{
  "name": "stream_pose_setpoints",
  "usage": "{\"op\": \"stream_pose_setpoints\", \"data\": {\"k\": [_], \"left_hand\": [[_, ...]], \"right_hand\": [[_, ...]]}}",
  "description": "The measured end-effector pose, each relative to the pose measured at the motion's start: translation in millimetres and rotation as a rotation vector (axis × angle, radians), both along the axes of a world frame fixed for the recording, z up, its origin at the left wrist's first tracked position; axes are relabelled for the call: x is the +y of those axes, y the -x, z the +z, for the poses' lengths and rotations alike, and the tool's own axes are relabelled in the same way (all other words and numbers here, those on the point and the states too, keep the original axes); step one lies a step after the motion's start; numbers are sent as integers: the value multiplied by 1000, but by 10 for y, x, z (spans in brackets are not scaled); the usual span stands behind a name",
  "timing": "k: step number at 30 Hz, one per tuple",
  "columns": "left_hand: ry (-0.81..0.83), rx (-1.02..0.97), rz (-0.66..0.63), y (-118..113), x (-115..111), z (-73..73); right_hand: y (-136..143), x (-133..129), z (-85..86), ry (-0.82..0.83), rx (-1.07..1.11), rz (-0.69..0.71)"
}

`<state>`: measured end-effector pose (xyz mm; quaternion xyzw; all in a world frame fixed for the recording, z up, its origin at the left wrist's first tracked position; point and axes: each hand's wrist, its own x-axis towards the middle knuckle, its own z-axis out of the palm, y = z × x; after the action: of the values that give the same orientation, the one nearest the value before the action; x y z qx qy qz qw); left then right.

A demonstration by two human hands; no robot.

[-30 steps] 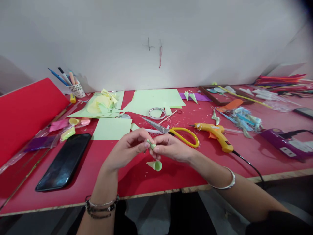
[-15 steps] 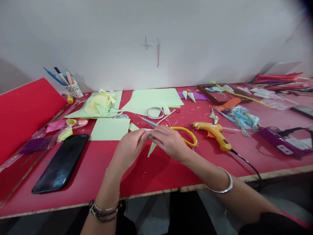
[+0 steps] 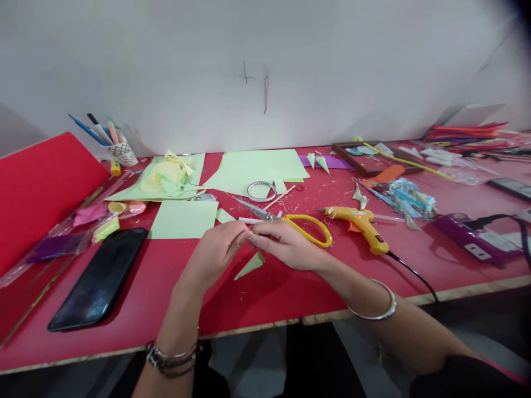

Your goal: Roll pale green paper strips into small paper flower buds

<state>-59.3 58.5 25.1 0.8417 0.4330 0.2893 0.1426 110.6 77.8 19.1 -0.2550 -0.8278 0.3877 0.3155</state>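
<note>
My left hand (image 3: 222, 246) and my right hand (image 3: 286, 243) meet fingertip to fingertip over the front of the red table. Both are closed in a pinch, and a tiny bit of pale green paper (image 3: 252, 236) shows between them; the fingers hide the rest. Just below them is a pale green paper cone (image 3: 250, 266), its point toward the lower left. Whether it lies on the table or hangs from the fingers I cannot tell. Beyond my knuckles lie scissors with yellow handles (image 3: 327, 236) and a thin white stick (image 3: 249, 220).
Right of my hands lies a yellow glue gun (image 3: 365, 224), its cord running off the front edge. A black phone (image 3: 99, 279) is at left. Behind are green paper sheets (image 3: 257, 166), a tape roll (image 3: 261, 183), two small paper cones (image 3: 322, 163) and a purple power strip (image 3: 473, 237).
The pale green cone has shifted down and left, clear of the right fingers, and more of it shows. My fingertips have dropped slightly, uncovering more of the scissors and the white stick.
</note>
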Motion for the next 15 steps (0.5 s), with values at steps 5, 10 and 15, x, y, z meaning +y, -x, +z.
{"op": "stream_pose_setpoints", "data": {"k": [5, 10, 15], "left_hand": [[-54, -6, -36, -19, -7, -9], [-156, 5, -36, -69, -29, 22], [-115, -6, 27, -104, -15, 10]], "right_hand": [[-44, -12, 20, 301, 59, 108], [-59, 6, 21, 356, 166, 178], [-52, 56, 3, 226, 199, 133]]}}
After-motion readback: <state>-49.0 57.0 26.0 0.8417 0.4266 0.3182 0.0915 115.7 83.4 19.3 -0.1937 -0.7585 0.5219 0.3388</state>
